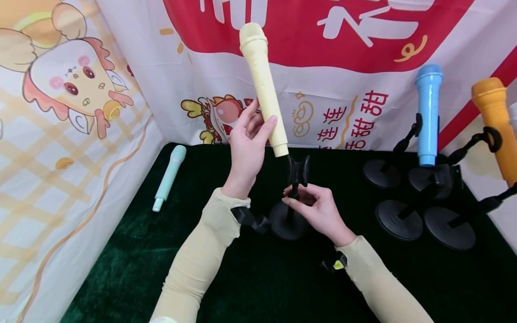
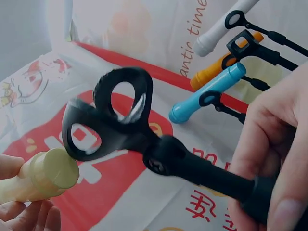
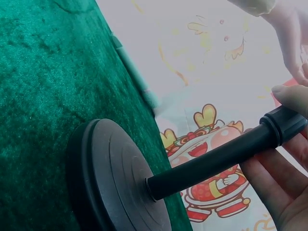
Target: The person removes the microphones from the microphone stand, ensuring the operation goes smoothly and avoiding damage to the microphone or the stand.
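Head view: pale-yellow, tilted, tapering microphone (image 1: 265, 87)

Tabletop (image 1: 282, 287): near edge and near corners outside head view. Toward its right edge, white microphone (image 1: 514, 115) just a sliver, cut off. Wrist views crop pale yellow microphone's (image 2: 55, 168) head, black stand's (image 3: 207, 166) top.

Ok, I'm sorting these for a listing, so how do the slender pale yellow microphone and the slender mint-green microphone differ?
The pale yellow microphone is gripped by the left hand; the mint-green microphone lies untouched on the dark green cloth.
The pale yellow microphone leans, head up; the mint-green microphone lies flat, head away from the person.
Both are long and slim.
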`<state>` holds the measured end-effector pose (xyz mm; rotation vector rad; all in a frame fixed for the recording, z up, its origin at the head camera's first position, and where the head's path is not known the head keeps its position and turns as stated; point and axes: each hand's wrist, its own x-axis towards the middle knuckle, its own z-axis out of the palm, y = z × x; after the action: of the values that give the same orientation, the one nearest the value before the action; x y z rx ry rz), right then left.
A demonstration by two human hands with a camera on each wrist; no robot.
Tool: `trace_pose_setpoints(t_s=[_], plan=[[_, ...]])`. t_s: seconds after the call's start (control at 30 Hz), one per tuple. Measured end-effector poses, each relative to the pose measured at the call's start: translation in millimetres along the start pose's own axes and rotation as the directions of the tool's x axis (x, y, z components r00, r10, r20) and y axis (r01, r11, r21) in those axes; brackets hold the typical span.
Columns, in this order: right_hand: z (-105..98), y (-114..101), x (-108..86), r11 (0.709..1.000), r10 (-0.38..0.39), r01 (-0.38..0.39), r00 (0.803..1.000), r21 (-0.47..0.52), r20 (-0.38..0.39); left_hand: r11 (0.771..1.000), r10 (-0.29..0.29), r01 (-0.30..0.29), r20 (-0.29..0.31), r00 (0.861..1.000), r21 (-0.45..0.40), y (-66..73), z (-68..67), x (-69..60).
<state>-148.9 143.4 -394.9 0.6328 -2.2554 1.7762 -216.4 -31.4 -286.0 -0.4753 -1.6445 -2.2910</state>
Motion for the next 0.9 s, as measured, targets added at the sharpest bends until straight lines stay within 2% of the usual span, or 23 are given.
trace_pose_setpoints(t_s=[0.37, 0.6, 0.67, 0.73, 0.9], plan=[[-2, 0, 1.3, 1.000, 0.017, -0.017, 1.000, -0.014, 0.016, 0.997, -0.032, 0.037, -0.068, 0.997, 0.071, -14.3, -19.3, 1.4], [-3, 28, 1.4, 0.999, 0.043, -0.043, 0.999, -0.031, 0.022, 0.987, -0.074, 0.091, -0.126, 0.989, 0.136, -24.3, -35.3, -1.8], [-4, 29, 1.0, 0.999, 0.042, -0.041, 0.999, -0.031, 0.023, 0.984, -0.087, 0.105, -0.129, 0.988, 0.141, -29.0, -40.1, -2.7], [-4, 27, 0.7, 0.999, 0.037, -0.037, 0.999, -0.029, 0.023, 0.983, -0.103, 0.121, -0.131, 0.986, 0.139, -33.5, -44.5, -4.1], [-3, 5, 0.4, 0.999, 0.031, -0.030, 0.999, -0.014, 0.033, 0.980, -0.123, 0.142, -0.136, 0.983, 0.138, -43.6, -53.9, -6.7]])
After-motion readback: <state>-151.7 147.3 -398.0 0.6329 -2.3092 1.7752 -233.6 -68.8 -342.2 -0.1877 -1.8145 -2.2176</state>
